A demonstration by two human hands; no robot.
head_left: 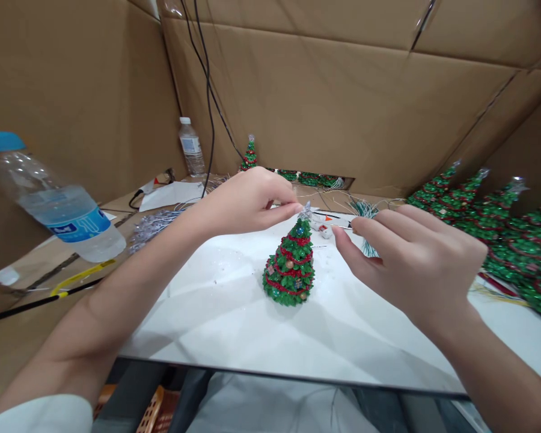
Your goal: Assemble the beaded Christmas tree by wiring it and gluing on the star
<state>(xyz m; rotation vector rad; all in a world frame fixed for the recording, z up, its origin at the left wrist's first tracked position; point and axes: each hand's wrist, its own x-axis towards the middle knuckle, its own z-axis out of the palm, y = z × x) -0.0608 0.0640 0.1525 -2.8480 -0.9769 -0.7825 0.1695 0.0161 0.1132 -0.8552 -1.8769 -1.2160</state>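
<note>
A small green tinsel Christmas tree (290, 264) with red garland and tiny baubles stands upright on a white sheet (234, 313). My left hand (247, 201) is closed in a pinch at the silver star on the tree's tip. My right hand (406, 258) hovers just right of the tree, fingers closed on a thin wire or pin that points toward the tip.
A row of finished green trees (500, 228) lies at the right. One more tree (249, 154) stands at the back by a water bottle (192, 147). A second bottle (58, 204) looms near left. Silver tinsel (151, 224), cables and cardboard walls surround the table.
</note>
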